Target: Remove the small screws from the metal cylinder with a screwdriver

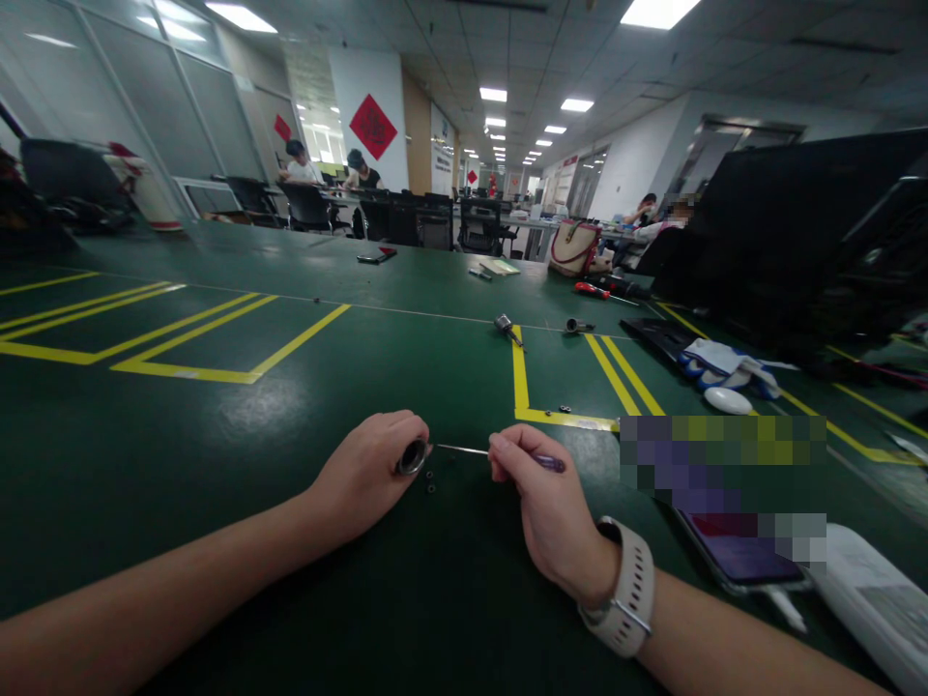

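My left hand (369, 476) is closed round a metal tube-shaped part (413, 458), its round open end facing me. In my right hand (545, 498), thumb and fingers pinch a thin screwdriver (464, 450) with a purple handle. The blade points left, and its tip is close to the left hand's fingers; whether it touches the part I cannot tell. Just below that tip, small dark nuts or rings (430, 481) lie on the green table (290, 599). A few more tiny parts (565, 409) rest by the yellow tape.
Two metal fittings (506, 329) (578, 327) lie farther back. At right are a phone (743, 551) with a cable, a white device (877, 599), a white oval object (728, 400), gloves (732, 365) and a red-handled screwdriver (593, 290). People sit at distant tables.
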The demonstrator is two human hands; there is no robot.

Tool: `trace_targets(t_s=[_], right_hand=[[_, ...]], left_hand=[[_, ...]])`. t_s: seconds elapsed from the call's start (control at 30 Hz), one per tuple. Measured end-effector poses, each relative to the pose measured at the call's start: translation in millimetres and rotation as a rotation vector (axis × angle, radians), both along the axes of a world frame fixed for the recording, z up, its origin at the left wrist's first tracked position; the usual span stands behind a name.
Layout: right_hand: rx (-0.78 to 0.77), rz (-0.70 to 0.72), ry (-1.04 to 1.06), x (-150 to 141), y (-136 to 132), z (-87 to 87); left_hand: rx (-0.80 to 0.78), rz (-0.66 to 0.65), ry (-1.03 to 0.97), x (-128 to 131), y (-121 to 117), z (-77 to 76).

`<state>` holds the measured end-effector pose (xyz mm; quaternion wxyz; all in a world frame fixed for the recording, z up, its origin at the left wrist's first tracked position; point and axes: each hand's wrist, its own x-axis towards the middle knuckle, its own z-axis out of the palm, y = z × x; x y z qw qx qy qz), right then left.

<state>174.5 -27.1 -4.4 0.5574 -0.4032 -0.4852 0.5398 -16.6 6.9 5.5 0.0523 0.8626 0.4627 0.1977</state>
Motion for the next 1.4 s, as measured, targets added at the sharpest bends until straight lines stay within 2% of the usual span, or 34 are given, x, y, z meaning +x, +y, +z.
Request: trace_targets(t_s=[0.1, 0.27, 0.47, 0.6, 0.83, 1.17, 1.4], right_hand=[[-0.009, -0.031, 0.006, -2, 0, -0.2], [-0.017, -0.118, 0.006, -1, 4, -0.2], [-0.005, -0.181, -0.078, 4, 11, -0.7], [-0.004, -0.216, -0.116, 5, 13, -3.2], [0.006, -0.169, -0.132, 6, 11, -3.6], [0.068, -0.141, -0.126, 5, 7, -1.6], [0.041, -0.081, -0.277, 5, 4, 6.1]], left_hand=[[0.028, 0.040, -0.028, 1, -1, 1.9], [0.037, 0.024, -0.090, 1, 0, 4.3], [0.159, 0.081, -0.118, -1, 4, 0.9], [0.072, 0.067, -0.219, -2, 3, -0.5], [0.012, 0.055, -0.307, -4, 8, -4.3], [-0.008, 0.041, -0.299, -5, 9, -4.5], [0.021, 0.011, -0.309, -4, 10, -3.0]])
